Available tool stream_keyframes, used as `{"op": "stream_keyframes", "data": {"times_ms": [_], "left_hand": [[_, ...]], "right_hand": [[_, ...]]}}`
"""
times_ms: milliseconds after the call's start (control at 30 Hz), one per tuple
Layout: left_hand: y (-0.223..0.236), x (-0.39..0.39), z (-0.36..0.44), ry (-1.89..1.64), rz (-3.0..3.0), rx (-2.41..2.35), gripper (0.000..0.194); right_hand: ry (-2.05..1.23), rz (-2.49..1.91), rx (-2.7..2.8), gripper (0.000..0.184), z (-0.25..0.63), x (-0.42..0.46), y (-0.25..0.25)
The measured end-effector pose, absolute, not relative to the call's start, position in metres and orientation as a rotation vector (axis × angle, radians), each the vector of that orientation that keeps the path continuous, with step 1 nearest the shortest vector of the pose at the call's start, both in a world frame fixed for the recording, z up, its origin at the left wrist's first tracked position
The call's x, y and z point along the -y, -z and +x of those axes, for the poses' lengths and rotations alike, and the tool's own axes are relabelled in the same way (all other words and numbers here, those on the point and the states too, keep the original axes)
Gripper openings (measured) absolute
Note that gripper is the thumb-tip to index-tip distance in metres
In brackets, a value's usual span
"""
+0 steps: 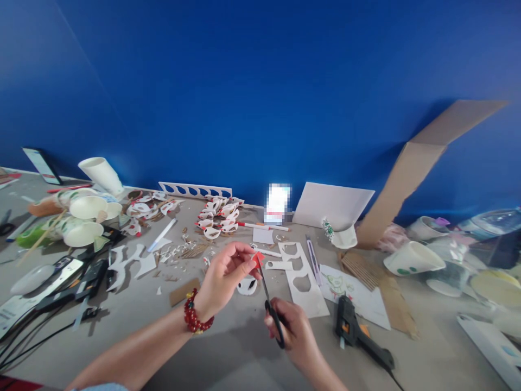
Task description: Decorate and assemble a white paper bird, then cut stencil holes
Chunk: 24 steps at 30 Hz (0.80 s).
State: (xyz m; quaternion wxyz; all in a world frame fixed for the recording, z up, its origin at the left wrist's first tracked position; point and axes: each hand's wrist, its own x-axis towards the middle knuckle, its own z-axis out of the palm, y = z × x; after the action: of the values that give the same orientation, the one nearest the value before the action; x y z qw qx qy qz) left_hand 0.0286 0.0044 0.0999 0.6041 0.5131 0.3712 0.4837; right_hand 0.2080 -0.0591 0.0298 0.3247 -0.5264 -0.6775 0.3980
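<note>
Between the fingertips of my left hand (228, 277) is a small red piece (257, 259), perhaps paper; its exact material I cannot make out. My right hand (291, 328) grips black-handled scissors (275, 323), whose blades point up to the red piece and touch or nearly touch it. Just below my left fingers lies a white bird-shaped cutout (247, 286) with a dark spot. Right of the scissors lies a white board with cut-out holes (311, 298). Farther back is a cluster of small white and red bird shapes (220, 214).
A black glue gun (358, 334) lies at the right, near a utility knife (313, 260) and a drawing sheet (366, 296). Bent cardboard (407, 179) leans on the blue wall. Paper cups (415, 258) stand far right. Another glue gun (91, 279), cables and several cups are left.
</note>
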Motion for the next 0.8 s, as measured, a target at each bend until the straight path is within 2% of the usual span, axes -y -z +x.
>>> {"op": "stream_keyframes", "data": {"times_ms": [333,800], "left_hand": [[-0.099,-0.004,0.031,-1.057,1.183,-0.844,0.020],[-0.105,-0.007,0.024,-1.077,1.099,-0.767,0.015]], "right_hand": [[-1.050,-1.400,1.773,0.052,0.207,0.059,-0.033],[-1.334,-1.280,1.655,0.066,0.233,0.068,-0.052]]}}
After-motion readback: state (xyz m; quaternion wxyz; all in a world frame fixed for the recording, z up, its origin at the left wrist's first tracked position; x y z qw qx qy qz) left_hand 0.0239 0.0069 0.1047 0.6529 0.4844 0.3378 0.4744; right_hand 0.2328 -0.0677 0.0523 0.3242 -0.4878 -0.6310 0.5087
